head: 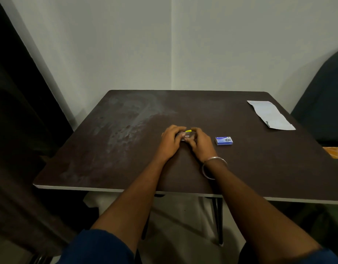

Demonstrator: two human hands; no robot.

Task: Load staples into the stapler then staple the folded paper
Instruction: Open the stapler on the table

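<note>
A dark curtain (pixel 21 130) hangs along the left side, next to the pale wall (pixel 126 44). The table (pixel 107 149) has a dark brown top with a worn, greyish patch on its left half.

Near the middle of the table, both hands meet around the stapler (pixel 185 134). The left hand (pixel 171 139) curls over it from the left, its grip pinching the metal part, fingers wrapped around the near side. Only a bit of the stapler shows between the hands: a yellow patch on top and grey metal below. Whether it is open cannot be told. The right hand (pixel 199 142) closes in from the right, its grip pinching the stapler's other end, fingertips pressed against it. A metal bangle (pixel 213 164) sits on the right wrist. Both forearms reach out from dark blue sleeves (pixel 99 246).

Just right of the right hand, apart from it, a small blue staple box (pixel 224 141) lies flat on the table. Farther right, near the table's far right corner, the folded paper (pixel 270 114) lies flat, well apart from the hands. A dark chair (pixel 324 103) stands beyond that edge.
</note>
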